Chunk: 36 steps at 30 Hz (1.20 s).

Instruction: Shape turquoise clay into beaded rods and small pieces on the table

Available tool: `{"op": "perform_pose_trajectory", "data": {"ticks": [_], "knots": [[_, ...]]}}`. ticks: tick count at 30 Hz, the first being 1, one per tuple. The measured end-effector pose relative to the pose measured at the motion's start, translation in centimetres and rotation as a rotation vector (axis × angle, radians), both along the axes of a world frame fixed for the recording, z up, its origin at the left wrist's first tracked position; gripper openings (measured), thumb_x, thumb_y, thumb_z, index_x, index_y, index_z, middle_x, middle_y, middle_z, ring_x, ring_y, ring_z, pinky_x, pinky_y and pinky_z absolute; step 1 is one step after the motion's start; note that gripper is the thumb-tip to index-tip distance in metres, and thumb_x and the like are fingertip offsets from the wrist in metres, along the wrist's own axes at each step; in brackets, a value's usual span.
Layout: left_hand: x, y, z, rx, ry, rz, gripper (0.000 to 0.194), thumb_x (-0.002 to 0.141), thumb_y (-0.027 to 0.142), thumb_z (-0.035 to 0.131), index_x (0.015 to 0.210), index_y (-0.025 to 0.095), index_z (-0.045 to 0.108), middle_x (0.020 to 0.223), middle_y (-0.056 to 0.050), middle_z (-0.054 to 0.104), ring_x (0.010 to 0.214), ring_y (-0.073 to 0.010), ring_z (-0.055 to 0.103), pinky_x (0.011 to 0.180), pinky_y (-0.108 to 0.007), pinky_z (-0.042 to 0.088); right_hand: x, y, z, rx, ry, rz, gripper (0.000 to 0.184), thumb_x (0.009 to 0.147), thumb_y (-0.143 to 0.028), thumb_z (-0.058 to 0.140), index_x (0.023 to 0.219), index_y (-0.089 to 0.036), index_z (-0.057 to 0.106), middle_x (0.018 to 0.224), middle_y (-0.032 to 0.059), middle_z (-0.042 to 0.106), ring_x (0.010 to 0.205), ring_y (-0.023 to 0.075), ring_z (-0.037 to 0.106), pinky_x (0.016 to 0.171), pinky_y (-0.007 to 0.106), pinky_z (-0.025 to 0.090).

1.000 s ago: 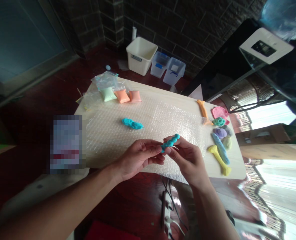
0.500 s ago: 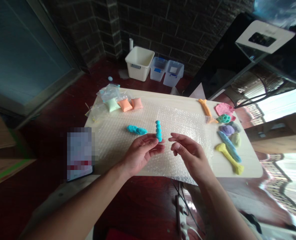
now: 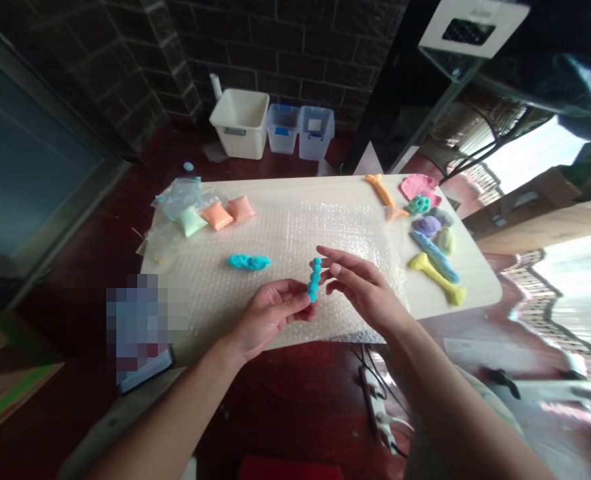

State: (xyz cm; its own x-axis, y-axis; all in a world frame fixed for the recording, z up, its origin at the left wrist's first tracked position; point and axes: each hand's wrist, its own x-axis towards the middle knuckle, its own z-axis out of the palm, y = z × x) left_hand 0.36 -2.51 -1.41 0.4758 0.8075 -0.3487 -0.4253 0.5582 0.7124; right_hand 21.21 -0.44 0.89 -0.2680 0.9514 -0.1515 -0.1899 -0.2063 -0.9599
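Observation:
A beaded stick of blue clay (image 3: 314, 279), made of several balls in a row, stands nearly upright above the table. Its lower end is pinched between the thumb and fingers of my left hand (image 3: 275, 310). Close to its right side, my right hand (image 3: 360, 283) has its fingers apart and holds nothing; whether a fingertip touches the clay I cannot tell. A twisted lump of blue clay (image 3: 248, 262) lies on the bubble wrap (image 3: 270, 233), to the left of and beyond my left hand.
Packets of green clay (image 3: 190, 221), orange clay (image 3: 218, 216) and peach clay (image 3: 241, 209) lie at the table's back left. Along the right side are an orange clay bone (image 3: 385, 195), a yellow clay bone (image 3: 439, 280) and several other clay shapes. Plastic bins (image 3: 242, 127) stand beyond the table.
My right hand has let go of the beaded clay stick, drawn away, then come back near it. The stick has turned from slanting right to nearly upright in my left hand. The view has shifted.

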Motion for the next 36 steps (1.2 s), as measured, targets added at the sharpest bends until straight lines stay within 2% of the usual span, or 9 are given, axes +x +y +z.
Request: {"op": "perform_pose_trajectory", "data": {"ticks": [4, 9, 16, 25, 32, 36], "knots": [[0.0, 0.0, -0.2, 0.022, 0.014, -0.046, 0.024, 0.082, 0.032, 0.089, 0.095, 0.014, 0.078, 0.089, -0.007, 0.076, 0.079, -0.0157, 0.067, 0.080, -0.032, 0.053, 0.0, 0.0, 0.0, 0.042, -0.001, 0.054, 0.036, 0.092, -0.037, 0.079, 0.126, -0.026, 0.076, 0.100, 0.0042, 0.078, 0.086, 0.0165, 0.070, 0.074, 0.031, 0.056], [0.0, -0.1, -0.2, 0.016, 0.030, -0.058, 0.024, 0.081, 0.032, 0.089, 0.095, 0.015, 0.078, 0.089, -0.007, 0.076, 0.079, -0.0158, 0.068, 0.079, -0.032, 0.053, -0.3, 0.0, 0.1, 0.029, 0.043, 0.041, 0.036, 0.082, -0.032, 0.089, 0.115, -0.025, 0.078, 0.101, 0.0041, 0.080, 0.084, 0.0163, 0.072, 0.073, 0.030, 0.059], [0.0, -0.3, 0.1, -0.002, 0.022, -0.041, 0.027, 0.080, 0.030, 0.090, 0.100, 0.016, 0.078, 0.088, -0.007, 0.077, 0.082, -0.0177, 0.071, 0.079, -0.033, 0.056, -0.4, 0.0, 0.1, 0.004, 0.094, 0.038, 0.033, 0.080, -0.028, 0.091, 0.109, -0.023, 0.077, 0.097, 0.0032, 0.080, 0.084, 0.0154, 0.075, 0.080, 0.032, 0.063], [0.2, -0.3, -0.2, 0.025, 0.069, -0.016, 0.027, 0.081, 0.035, 0.089, 0.095, 0.013, 0.080, 0.085, -0.007, 0.077, 0.079, -0.0160, 0.069, 0.077, -0.031, 0.056, -0.4, -0.2, 0.0, 0.002, 0.080, 0.033, 0.036, 0.077, -0.030, 0.093, 0.109, -0.021, 0.076, 0.100, 0.0049, 0.080, 0.089, 0.0174, 0.075, 0.085, 0.035, 0.063], [0.3, -0.4, -0.8, 0.019, 0.069, 0.001, 0.026, 0.079, 0.032, 0.091, 0.092, 0.015, 0.077, 0.084, -0.006, 0.079, 0.075, -0.0151, 0.071, 0.076, -0.031, 0.057, -0.2, -0.1, 0.3, -0.063, 0.112, 0.065, 0.055, 0.073, -0.023, 0.096, 0.122, -0.020, 0.070, 0.092, 0.0023, 0.078, 0.080, 0.0150, 0.074, 0.075, 0.028, 0.063], [0.2, -0.4, -0.9, 0.026, 0.044, -0.009, 0.026, 0.079, 0.033, 0.091, 0.089, 0.015, 0.076, 0.082, -0.006, 0.078, 0.073, -0.0148, 0.071, 0.074, -0.030, 0.056, -0.2, -0.2, 0.1, -0.084, 0.140, 0.121, 0.054, 0.074, -0.022, 0.095, 0.122, -0.018, 0.069, 0.094, 0.0034, 0.078, 0.081, 0.0152, 0.074, 0.075, 0.027, 0.063]]}}
